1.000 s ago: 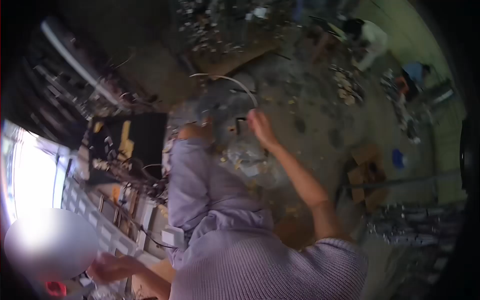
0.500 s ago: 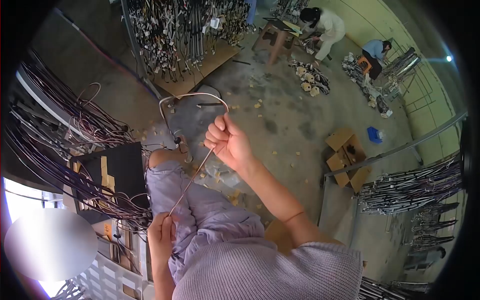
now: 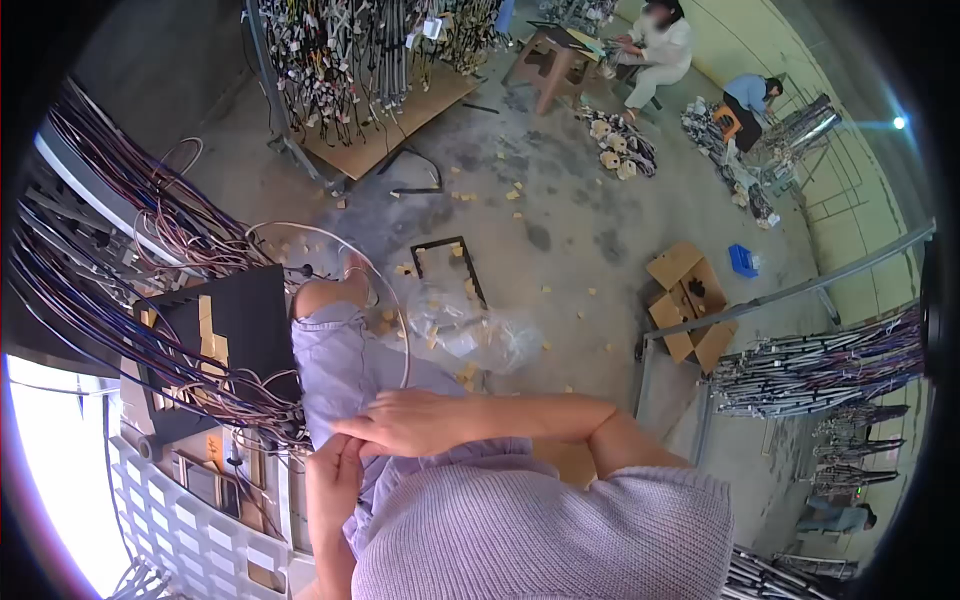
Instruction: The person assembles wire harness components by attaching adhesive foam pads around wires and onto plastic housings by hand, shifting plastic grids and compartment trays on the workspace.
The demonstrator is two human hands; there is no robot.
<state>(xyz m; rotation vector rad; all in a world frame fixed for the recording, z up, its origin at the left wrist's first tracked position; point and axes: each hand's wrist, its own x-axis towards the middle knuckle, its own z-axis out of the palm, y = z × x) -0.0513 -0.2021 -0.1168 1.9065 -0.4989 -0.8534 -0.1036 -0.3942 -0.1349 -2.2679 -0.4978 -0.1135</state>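
Fingertips of my left hand (image 3: 335, 472) are pinching together, with the fingers of my right hand (image 3: 412, 424) lying against them and hiding what is between; I cannot tell whether the right fingers are clamping anything. Just beyond my right knuckles, the pale cable (image 3: 404, 335) is dropping out of sight, its visible length arching past my knee (image 3: 325, 294).

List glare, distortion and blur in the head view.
Head view: white glare washes out the lower left; small bluish light flares upper right; pale green wall bows; corners go black; person in white, face blurred; bare left hand and right hand fairly sharp.
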